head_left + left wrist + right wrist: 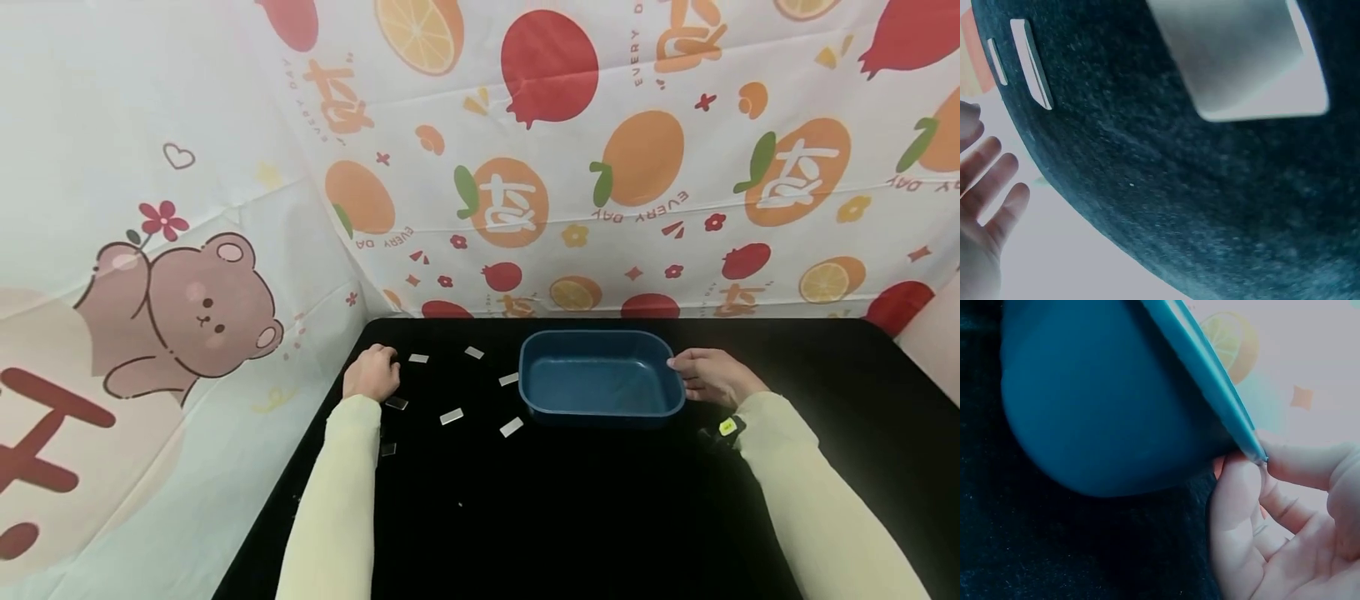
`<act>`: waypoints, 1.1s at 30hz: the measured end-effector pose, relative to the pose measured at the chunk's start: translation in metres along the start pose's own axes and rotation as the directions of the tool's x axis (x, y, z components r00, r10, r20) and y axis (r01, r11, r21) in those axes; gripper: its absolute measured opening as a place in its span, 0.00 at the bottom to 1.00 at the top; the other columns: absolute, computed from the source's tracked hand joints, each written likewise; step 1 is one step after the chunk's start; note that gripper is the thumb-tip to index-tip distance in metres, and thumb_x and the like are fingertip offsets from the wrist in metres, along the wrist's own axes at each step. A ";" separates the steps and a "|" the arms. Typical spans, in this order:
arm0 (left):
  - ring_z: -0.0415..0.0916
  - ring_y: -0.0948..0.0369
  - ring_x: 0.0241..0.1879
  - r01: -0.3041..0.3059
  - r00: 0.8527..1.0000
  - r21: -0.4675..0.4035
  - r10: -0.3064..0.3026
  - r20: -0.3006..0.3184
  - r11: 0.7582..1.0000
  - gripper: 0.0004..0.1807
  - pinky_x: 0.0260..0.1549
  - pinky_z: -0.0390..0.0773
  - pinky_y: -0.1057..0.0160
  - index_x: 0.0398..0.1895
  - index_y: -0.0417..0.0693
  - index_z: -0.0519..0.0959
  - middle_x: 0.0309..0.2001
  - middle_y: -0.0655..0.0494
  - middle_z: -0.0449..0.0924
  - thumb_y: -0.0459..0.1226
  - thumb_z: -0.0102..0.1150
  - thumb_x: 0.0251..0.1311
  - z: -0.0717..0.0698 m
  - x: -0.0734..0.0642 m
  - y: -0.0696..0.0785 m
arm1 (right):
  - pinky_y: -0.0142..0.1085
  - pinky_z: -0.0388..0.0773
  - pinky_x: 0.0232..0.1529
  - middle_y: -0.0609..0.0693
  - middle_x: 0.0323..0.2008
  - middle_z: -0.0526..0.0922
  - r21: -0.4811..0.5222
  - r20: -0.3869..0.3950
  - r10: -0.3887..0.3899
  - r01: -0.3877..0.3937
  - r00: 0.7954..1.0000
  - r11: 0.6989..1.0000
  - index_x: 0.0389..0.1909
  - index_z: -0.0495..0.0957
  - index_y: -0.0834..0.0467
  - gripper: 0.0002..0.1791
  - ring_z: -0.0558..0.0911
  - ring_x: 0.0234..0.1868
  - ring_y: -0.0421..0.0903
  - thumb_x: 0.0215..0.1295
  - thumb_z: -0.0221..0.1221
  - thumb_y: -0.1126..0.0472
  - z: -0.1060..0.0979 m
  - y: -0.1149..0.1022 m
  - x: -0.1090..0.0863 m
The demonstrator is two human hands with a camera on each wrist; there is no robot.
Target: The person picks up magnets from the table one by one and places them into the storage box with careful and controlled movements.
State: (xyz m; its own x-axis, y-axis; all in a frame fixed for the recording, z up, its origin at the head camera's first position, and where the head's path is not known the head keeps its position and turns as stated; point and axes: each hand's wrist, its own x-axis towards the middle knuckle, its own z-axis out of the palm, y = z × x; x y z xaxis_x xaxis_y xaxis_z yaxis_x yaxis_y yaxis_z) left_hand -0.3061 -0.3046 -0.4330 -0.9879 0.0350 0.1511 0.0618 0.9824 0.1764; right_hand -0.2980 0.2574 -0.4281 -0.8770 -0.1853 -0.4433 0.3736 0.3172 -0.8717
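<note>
- Near left: a dark-toned flat piece (388,449) lies on the desk (570,517), beside the left sleeve (341,492).
- Further in: a pale middle piece (452,417) and a pale front piece (512,427) lie apart, the latter near the blue bin's left front corner.
- Same reach, left: a second dark-toned piece (396,403) sits just on the near side of the left hand (372,372). Left fingers slightly apart, relaxed; nothing seen held.
- Blue bin (600,417): upright on the desk, to the left of the right hand (712,377). Long axis runs left to right, towards that hand.
- Right fingers clamped on the rim at the bin's right end, thumb against the other fingers. Controlling relation, as judged: this hold is at one end of the long axis; the left hand is well apart from the other.
- Beside the bin's left end: a side piece (508,379); contact cannot be told.
- Farthest: two pale pieces (418,358), the left one nearest the left fingers; fruit-print cloth (630,242) behind.
</note>
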 end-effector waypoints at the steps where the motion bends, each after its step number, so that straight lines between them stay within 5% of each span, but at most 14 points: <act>1: 0.78 0.41 0.50 -0.004 1.000 0.006 0.004 0.005 1.000 0.17 0.46 0.80 0.42 0.54 0.37 0.80 0.55 0.36 0.78 0.36 0.51 0.68 0.000 0.002 0.002 | 0.31 0.83 0.38 0.44 0.31 0.82 -0.004 -0.004 -0.004 0.004 1.000 1.000 0.52 0.75 0.60 0.16 0.81 0.32 0.40 0.74 0.55 0.52 0.000 0.001 0.000; 17: 0.74 0.41 0.60 0.017 0.991 0.023 -0.020 0.133 1.000 0.23 0.53 0.78 0.41 0.64 0.39 0.73 0.65 0.37 0.72 0.35 0.50 0.68 0.008 0.023 0.019 | 0.32 0.83 0.41 0.44 0.34 0.82 -0.030 -0.009 -0.010 0.009 1.000 0.999 0.56 0.72 0.60 0.23 0.82 0.35 0.42 0.73 0.55 0.47 -0.001 0.006 0.000; 25: 0.74 0.44 0.62 0.103 0.971 -0.052 -0.089 0.221 0.993 0.24 0.58 0.76 0.42 0.69 0.44 0.71 0.67 0.42 0.72 0.34 0.46 0.70 0.009 0.035 0.025 | 0.32 0.84 0.40 0.44 0.33 0.82 -0.039 0.005 -0.019 0.019 1.000 0.999 0.56 0.72 0.59 0.23 0.82 0.34 0.40 0.72 0.55 0.46 -0.006 0.004 0.001; 33: 0.78 0.45 0.57 0.182 0.967 -0.074 -0.165 0.192 0.981 0.20 0.53 0.79 0.44 0.60 0.46 0.80 0.62 0.45 0.79 0.34 0.46 0.69 0.018 0.035 0.022 | 0.32 0.84 0.41 0.43 0.33 0.82 -0.042 0.010 -0.024 0.025 1.000 0.999 0.56 0.72 0.59 0.22 0.82 0.35 0.41 0.73 0.55 0.46 -0.003 0.005 0.002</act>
State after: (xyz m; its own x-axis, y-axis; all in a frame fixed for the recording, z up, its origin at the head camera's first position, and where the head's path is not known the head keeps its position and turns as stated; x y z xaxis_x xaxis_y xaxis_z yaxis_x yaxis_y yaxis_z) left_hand -0.3416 -0.2787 -0.4409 -0.9932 -0.0927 -0.0701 -0.1085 0.9561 0.2723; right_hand -0.2988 0.2618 -0.4330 -0.8829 -0.2019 -0.4239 0.3388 0.3511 -0.8729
